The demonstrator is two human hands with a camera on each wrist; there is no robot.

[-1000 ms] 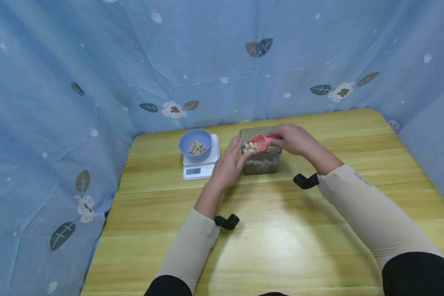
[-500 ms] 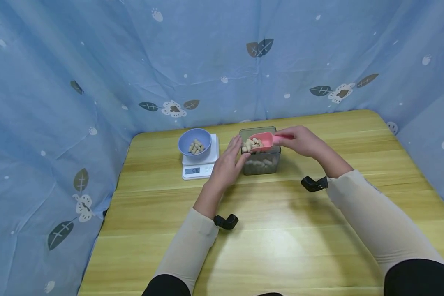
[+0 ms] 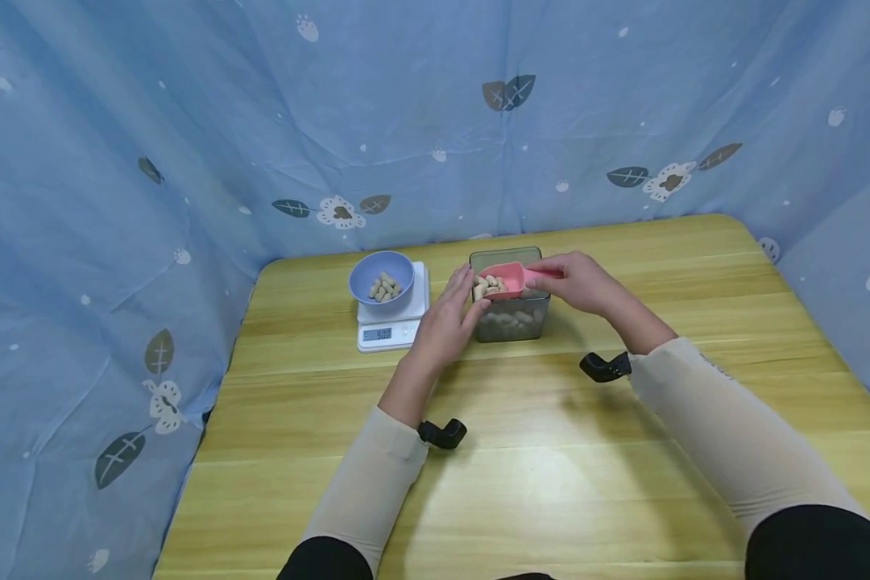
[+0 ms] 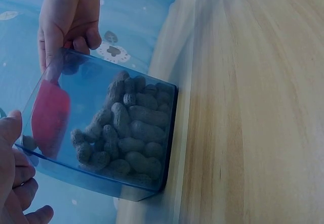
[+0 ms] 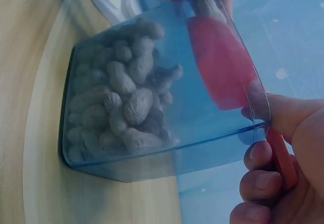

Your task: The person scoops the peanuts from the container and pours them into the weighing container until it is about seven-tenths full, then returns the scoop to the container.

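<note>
Box (image 3: 509, 322): clear, on the table (image 3: 551, 451), partly filled with peanuts (image 4: 126, 133).
Scoop (image 3: 503, 282): pink, loaded with peanuts, over the box's mouth.
Right hand (image 3: 576, 282): fingers curled round the scoop's handle.
Left hand (image 3: 445, 322): fingers straight against the box's left wall.
Bowl (image 3: 382, 278): blue, a few peanuts inside, on the scale (image 3: 391, 326).

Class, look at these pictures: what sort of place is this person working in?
Probably a makeshift weighing station: a wooden table screened by blue patterned cloth, with a kitchen scale carrying a bowl of peanuts.
</note>
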